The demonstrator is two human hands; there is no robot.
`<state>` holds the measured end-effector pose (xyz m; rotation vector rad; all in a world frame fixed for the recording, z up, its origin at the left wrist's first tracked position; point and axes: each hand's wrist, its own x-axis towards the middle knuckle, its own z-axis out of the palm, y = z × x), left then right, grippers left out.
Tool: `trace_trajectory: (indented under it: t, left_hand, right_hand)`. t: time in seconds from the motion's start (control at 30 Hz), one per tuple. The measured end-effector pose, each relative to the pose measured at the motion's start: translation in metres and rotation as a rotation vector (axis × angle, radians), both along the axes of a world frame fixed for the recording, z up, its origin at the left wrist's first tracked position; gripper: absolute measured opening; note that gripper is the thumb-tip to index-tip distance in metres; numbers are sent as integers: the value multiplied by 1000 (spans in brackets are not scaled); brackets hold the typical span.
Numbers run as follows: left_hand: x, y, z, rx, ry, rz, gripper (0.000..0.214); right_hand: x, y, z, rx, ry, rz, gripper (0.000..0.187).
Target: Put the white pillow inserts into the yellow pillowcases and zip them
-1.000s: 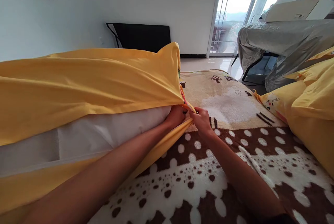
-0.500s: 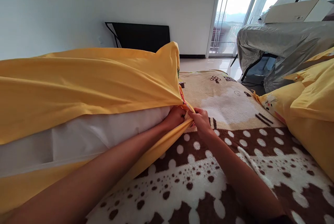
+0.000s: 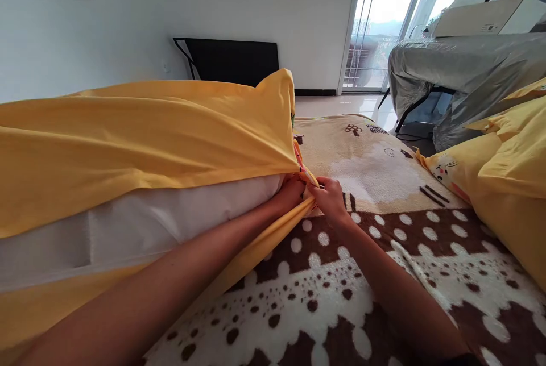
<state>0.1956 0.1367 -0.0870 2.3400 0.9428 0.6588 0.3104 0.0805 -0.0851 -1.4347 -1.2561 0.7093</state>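
A long yellow fabric cover [image 3: 179,127] lies over a white cushion-like insert [image 3: 140,218], which shows through the cover's long opening. My left hand [image 3: 293,192] reaches along the insert into the corner of that opening, its fingers curled on the bunched fabric and partly hidden by the cover. Right beside it, my right hand [image 3: 329,195] pinches the cover's edge from outside, thumb and fingers pressed together. A pinkish-red strip of patterned lining shows just above the two hands.
Beneath everything spreads a brown, cream and white patterned blanket [image 3: 367,167]. A yellow pillow [image 3: 507,184] with an animal face lies at right. Beyond the bed are a black panel [image 3: 232,62], a plastic-wrapped piece of furniture [image 3: 452,65] with a white box [image 3: 478,18] on it, and a glass door [image 3: 379,25].
My left hand has pushed slightly further into the corner, so less of its fingers shows. The right hand keeps its pinch; the view has shifted a little.
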Motion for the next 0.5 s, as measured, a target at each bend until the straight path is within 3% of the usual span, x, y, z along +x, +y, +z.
trace_trajectory:
  t: [0.17,0.3,0.4,0.5]
  left_hand:
    - [-3,-5,12,-88,-22,64,5]
    - [-19,-38,32,-181,-112,98,30]
    - [-31,-67,41,-425,-301,82,46]
    - [-41,-83,41,-675,-374,-17,64]
  right_hand:
    - [5,3,1,-28,148,98,28]
    - [1,2,1,-31,340,188,32]
    - [-2,0,3,-6,352,282,30]
    - [7,-1,6,-29,348,545,31]
